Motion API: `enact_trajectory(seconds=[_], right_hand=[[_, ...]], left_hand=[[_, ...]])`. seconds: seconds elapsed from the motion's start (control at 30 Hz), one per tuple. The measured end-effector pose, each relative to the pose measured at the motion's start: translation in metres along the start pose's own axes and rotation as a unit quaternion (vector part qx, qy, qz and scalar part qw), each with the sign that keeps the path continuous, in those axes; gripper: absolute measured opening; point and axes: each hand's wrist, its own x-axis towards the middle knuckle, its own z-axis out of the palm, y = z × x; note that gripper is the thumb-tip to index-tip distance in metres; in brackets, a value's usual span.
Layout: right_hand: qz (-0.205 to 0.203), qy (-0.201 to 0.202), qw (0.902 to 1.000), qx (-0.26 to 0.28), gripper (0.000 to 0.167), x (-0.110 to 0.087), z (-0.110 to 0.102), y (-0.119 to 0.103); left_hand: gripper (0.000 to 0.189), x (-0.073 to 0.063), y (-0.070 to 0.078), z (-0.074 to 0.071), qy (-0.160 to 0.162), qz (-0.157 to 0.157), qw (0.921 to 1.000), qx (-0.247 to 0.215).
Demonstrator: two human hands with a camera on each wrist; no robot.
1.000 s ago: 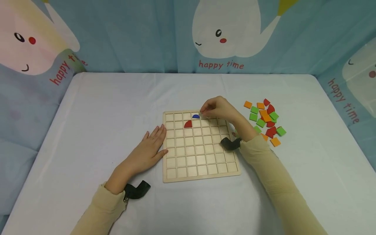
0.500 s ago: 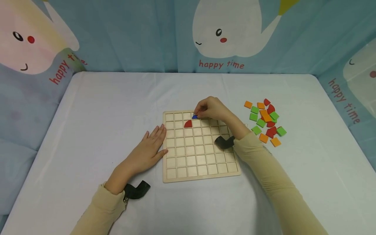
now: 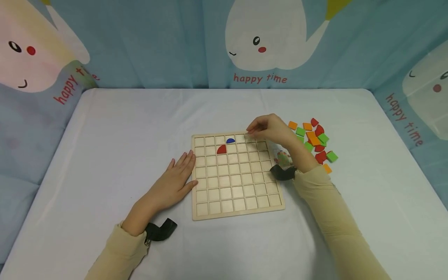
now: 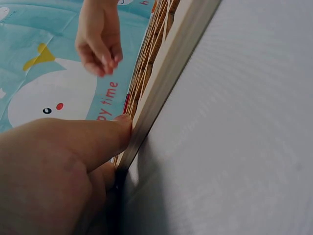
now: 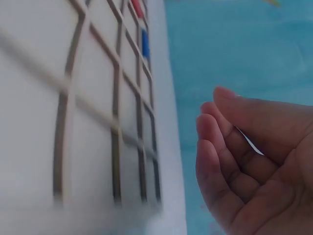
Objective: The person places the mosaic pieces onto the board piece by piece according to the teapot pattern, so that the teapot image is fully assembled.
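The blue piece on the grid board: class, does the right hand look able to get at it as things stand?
Probably yes: the right hand hovers by the far side of the grid board, seems empty, and nothing visible blocks the blue piece.

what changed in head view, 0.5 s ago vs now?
The right hand moved rightward, off the blue piece; its fingertips were at that piece and are now apart from it, with nothing visible in them. Unchanged: blue and red pieces in their cells, left hand at the left edge of the board.
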Motion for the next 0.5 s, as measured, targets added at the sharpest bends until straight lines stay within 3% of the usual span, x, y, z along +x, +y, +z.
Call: enact_trajectory(seconds=[0.2,0.5], right_hand=[[0.024,0.048,0.9981,0.03,0.017,-0.024,-0.025,0.015],[0.067,0.103,0.9924,0.002,0.026,-0.053,-0.049,0.029]], left_hand=[[0.069,-0.001,0.0,-0.001,0.013,0.005,0.9999,-0.01],[0.07,-0.001,-0.001,0.001,0.002,0.004,1.0,-0.003]])
